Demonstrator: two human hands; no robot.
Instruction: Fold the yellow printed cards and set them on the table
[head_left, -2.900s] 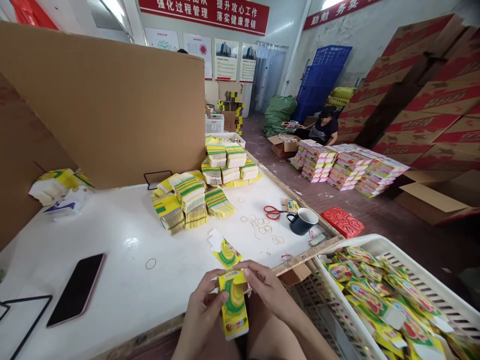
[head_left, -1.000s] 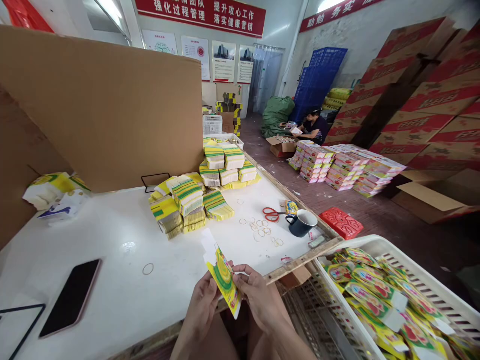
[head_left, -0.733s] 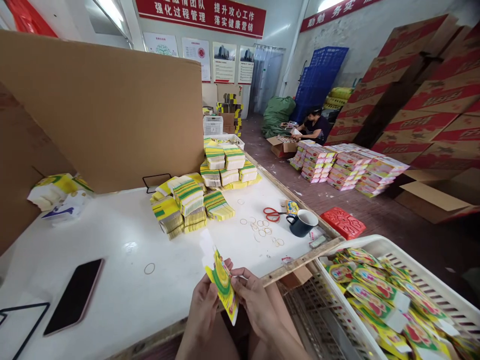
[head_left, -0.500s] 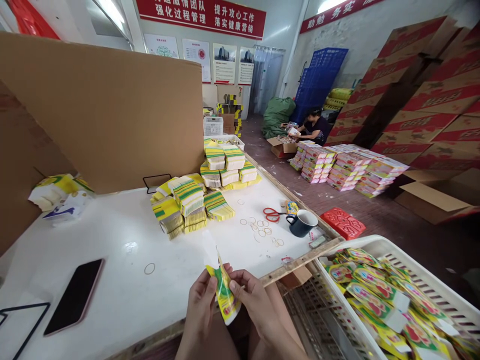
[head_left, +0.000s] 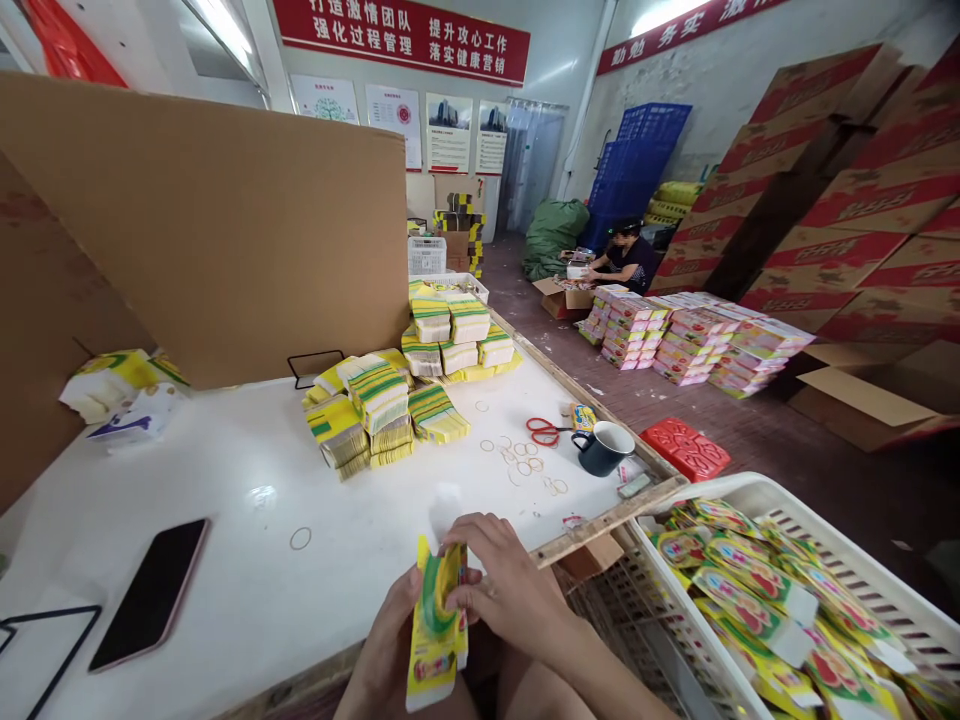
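The yellow box (head_left: 431, 640) is held at the near edge of the table (head_left: 232, 570). The left hand (head_left: 388, 625) grips its side; the right hand (head_left: 506, 575) grips its upper part. Carton stacks (head_left: 379, 390), scissors (head_left: 543, 431) and a mug (head_left: 600, 452) rest on the table. A basket (head_left: 739, 484) stands beside the table.

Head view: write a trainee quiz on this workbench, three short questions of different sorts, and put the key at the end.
1. What do the left hand and right hand both hold? A) phone B) yellow-and-green carton C) rubber bands
2. True or false: the red-handled scissors lie beside the dark mug.
3. Fill in: the white basket of printed packs is on the person's ____ side.

Key: 1. B; 2. True; 3. right
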